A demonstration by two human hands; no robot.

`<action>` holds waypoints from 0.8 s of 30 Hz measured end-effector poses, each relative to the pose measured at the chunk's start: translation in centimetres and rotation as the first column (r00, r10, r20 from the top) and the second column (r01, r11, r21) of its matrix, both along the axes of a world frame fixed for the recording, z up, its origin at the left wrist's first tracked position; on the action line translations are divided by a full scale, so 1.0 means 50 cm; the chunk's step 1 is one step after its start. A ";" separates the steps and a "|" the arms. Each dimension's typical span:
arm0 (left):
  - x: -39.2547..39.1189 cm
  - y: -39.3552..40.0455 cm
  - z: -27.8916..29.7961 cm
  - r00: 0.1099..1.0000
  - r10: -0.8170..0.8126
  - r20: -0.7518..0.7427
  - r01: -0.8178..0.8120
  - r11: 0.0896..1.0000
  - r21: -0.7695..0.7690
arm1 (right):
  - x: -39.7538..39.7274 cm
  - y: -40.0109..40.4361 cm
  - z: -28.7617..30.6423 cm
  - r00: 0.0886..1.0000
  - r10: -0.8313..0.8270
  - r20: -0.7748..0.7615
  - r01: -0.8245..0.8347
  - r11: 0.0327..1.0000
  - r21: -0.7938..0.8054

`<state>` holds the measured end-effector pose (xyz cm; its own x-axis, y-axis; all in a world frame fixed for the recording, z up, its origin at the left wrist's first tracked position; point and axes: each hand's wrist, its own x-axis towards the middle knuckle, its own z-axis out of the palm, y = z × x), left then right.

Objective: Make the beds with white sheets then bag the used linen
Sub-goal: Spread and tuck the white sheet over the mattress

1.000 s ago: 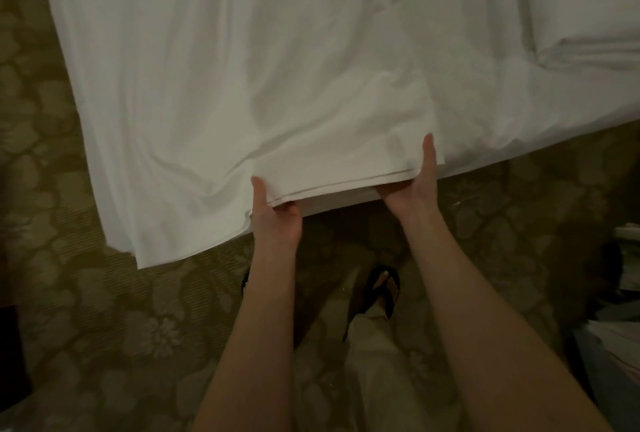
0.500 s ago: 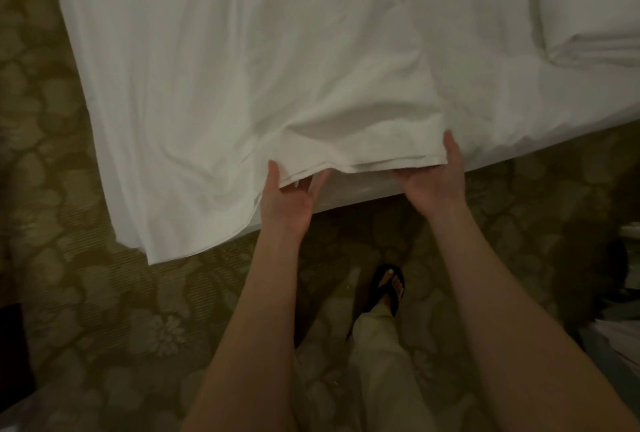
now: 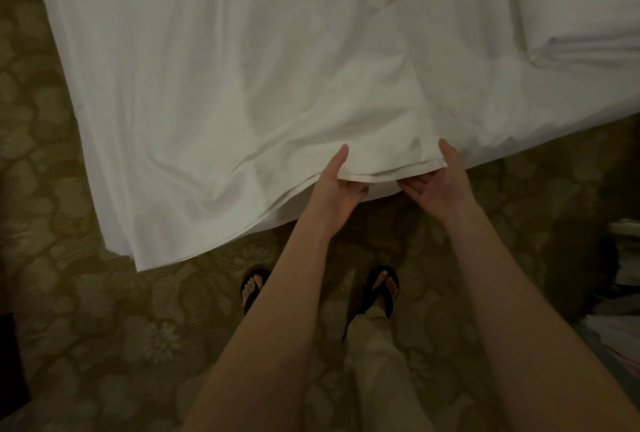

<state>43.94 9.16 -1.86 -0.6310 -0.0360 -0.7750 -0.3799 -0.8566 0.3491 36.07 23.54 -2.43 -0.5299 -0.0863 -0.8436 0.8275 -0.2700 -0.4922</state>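
Both hands are now closer together on the sheet's edge than a moment ago, and a second foot is showing on the floor. The big white sheet (image 3: 242, 85) is lying over the bed and hanging down toward the patterned carpet (image 3: 86, 327) at its near left corner. A folded white pile (image 3: 581, 16) is sitting on the bed at the far right. The left hand (image 3: 334, 189) is holding the sheet's hem, thumb on top and fingers curling under it. The right hand (image 3: 438, 182) is holding the same hem just beside it, thumb up along the cloth, fingers tucking under. Two black sandals (image 3: 381, 289) are standing on the carpet below.
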 end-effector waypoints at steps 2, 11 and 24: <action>-0.039 0.021 0.011 1.000 -0.020 0.019 0.020 0.999 -0.036 | -0.014 0.016 0.016 1.000 0.015 -0.015 -0.014 0.998 0.054; -0.115 0.032 0.054 0.967 0.222 -0.121 -0.209 0.971 0.112 | 0.020 0.001 0.024 0.960 -0.273 -0.060 0.268 0.960 -0.082; -0.159 0.033 0.058 0.990 0.073 -0.122 -0.068 0.997 0.048 | -0.020 -0.017 -0.030 0.930 -0.366 0.034 0.352 0.862 -0.364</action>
<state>36.00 10.81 1.05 -0.7188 -0.0521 -0.6932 -0.2742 -0.8951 0.3516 35.09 22.69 -3.91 -0.6114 -0.1763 -0.7714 0.6230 -0.7083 -0.3319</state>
